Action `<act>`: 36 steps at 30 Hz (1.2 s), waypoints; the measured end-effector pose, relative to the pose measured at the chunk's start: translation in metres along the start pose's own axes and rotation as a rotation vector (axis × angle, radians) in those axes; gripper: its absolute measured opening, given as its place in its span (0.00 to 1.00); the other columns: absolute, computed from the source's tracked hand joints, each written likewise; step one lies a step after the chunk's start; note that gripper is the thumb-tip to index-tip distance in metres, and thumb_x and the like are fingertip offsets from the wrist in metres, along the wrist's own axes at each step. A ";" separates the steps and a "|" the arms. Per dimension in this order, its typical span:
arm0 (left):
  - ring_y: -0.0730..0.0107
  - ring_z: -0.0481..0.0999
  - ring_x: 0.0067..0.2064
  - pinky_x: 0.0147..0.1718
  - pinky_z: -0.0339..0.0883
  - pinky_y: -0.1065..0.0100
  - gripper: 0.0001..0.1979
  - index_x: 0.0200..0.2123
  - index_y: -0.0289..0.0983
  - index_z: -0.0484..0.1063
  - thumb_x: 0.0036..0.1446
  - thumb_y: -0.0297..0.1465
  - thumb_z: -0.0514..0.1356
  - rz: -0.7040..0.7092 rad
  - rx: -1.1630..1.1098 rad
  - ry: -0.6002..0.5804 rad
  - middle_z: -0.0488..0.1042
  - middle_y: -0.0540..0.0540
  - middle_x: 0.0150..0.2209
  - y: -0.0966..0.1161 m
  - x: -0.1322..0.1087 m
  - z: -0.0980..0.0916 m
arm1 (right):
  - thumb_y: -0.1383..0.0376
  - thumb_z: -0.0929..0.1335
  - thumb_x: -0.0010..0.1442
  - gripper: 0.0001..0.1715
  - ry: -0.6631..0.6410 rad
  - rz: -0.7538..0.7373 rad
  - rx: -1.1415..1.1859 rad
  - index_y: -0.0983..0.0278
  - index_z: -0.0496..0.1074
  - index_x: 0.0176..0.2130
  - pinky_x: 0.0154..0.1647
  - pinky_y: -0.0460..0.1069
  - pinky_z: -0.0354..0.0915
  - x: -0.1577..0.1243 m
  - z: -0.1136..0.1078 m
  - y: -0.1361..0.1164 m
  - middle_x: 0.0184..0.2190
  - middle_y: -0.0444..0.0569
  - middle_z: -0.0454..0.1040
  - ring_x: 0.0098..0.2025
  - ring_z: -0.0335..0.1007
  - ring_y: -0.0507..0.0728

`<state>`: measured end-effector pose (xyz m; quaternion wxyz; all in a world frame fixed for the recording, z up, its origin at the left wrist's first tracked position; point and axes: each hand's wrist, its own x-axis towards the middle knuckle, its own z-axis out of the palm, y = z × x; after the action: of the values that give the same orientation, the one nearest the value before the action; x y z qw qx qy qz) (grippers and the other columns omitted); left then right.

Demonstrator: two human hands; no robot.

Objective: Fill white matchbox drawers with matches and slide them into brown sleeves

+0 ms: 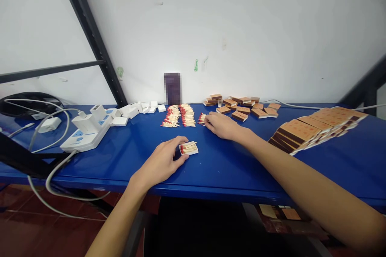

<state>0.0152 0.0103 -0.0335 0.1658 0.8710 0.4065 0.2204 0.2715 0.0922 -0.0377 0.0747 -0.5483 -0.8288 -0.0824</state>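
Nearest the camera, two bare forearms reach out over the blue bench (229,168). Well to the left of both hands sits a white charger block (87,130) with its cables, and beyond it a scatter of small white trays (144,107). The left hand (161,160) lies closest to the body, thumb and fingers closed around the left end of an open matchbox tray (188,148). That tray rests flat on the bench, its long axis running left to right, and the matches inside lie with their red heads toward the holding hand. Farther out than the left hand, two rows of loose matches (180,115) lie side by side, sticks crosswise. Just right of them is a small bunch of matches (201,119), and the right hand (221,125) rests palm down with its curled fingertips on that bunch; I cannot tell whether it has any pinched. So the bunch lies beyond and slightly right of the tray, and the right hand is the nearer one to it. Past the right hand lie scattered brown sleeves (241,107), and far to its right a fanned stack of flat sleeves (304,130).
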 end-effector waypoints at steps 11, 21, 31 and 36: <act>0.70 0.71 0.31 0.41 0.66 0.65 0.34 0.66 0.48 0.44 0.61 0.34 0.57 -0.006 -0.124 0.011 0.74 0.47 0.50 0.000 0.000 0.003 | 0.65 0.62 0.64 0.08 -0.055 -0.342 0.535 0.63 0.68 0.35 0.31 0.47 0.56 -0.029 -0.040 -0.067 0.30 0.45 0.70 0.30 0.63 0.52; 0.62 0.73 0.46 0.50 0.65 0.63 0.19 0.59 0.45 0.64 0.65 0.32 0.52 0.109 0.021 -0.033 0.72 0.46 0.49 0.000 -0.001 -0.001 | 0.67 0.61 0.65 0.10 0.104 0.051 0.052 0.65 0.70 0.43 0.36 0.50 0.56 -0.012 -0.019 -0.020 0.41 0.55 0.72 0.42 0.68 0.60; 0.64 0.72 0.47 0.51 0.65 0.63 0.19 0.60 0.46 0.64 0.67 0.32 0.49 0.142 0.055 -0.083 0.68 0.46 0.50 -0.001 -0.001 0.000 | 0.65 0.59 0.67 0.10 0.026 0.070 0.073 0.64 0.69 0.40 0.37 0.50 0.57 0.002 0.004 -0.002 0.40 0.53 0.74 0.42 0.69 0.59; 0.64 0.72 0.45 0.50 0.66 0.62 0.22 0.64 0.47 0.58 0.67 0.33 0.49 0.117 0.066 -0.092 0.67 0.45 0.49 -0.001 -0.002 0.000 | 0.65 0.61 0.67 0.08 0.047 0.059 0.093 0.64 0.68 0.42 0.38 0.50 0.58 0.002 0.007 0.001 0.43 0.54 0.74 0.44 0.69 0.60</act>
<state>0.0139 0.0093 -0.0343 0.1421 0.9075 0.3539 0.1760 0.2713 0.0963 -0.0438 0.1219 -0.5662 -0.8134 -0.0545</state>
